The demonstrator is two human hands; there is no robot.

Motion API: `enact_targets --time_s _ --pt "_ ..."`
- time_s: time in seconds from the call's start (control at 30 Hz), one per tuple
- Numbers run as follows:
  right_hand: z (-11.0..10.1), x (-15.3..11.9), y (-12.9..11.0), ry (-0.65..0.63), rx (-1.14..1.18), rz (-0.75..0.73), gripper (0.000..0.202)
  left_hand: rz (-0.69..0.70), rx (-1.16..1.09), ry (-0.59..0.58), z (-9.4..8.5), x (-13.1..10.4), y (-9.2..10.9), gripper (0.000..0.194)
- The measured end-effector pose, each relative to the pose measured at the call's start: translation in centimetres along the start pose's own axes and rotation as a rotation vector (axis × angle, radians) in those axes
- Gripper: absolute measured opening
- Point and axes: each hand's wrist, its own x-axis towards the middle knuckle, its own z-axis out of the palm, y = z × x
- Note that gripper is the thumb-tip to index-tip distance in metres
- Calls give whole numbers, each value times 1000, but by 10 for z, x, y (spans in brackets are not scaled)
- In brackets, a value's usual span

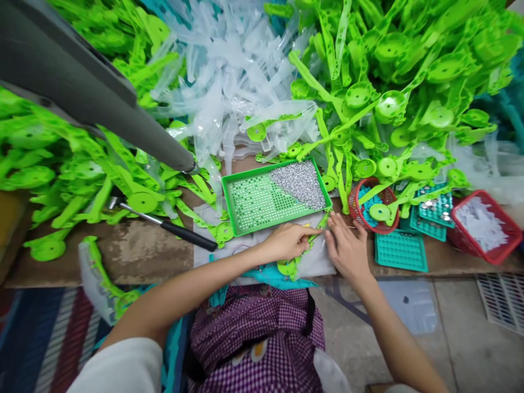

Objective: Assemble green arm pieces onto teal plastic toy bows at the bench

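A lime-green plastic part [289, 268] with a round end lies on a pale cloth [315, 265] at the table's front edge. My left hand [286, 240] is closed over its middle, index finger stretched to the right and the other fingers curled. Beside the part's far end rests my right hand [347, 245], fingers extended and a little apart. Just beyond both hands is a green perforated tray [249, 210], with many small silvery metal pieces [301, 183] heaped on its right side. Whatever lies directly under my fingertips is hidden.
Green parts [409, 71] and clear plastic pieces [237, 71] pile up behind. A hammer [164, 224] lies left, below a grey metal arm [123, 103]. On the right stand a red basket [395, 218], teal trays [401, 251] and a red bin [501, 256] with white pieces.
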Motion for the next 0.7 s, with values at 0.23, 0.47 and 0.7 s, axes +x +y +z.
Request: enact_targets --time_s 0.23,0.47,0.7 --pt "-29 -23 -14 216 378 194 37 -3 -98 28 5 -4 -4 55" --pt "-17 -103 -69 270 964 694 23 -10 -69 24 1 -5 2 54" --pt "20 -147 -112 -169 1624 924 32 5 -174 260 -26 -106 16 43"
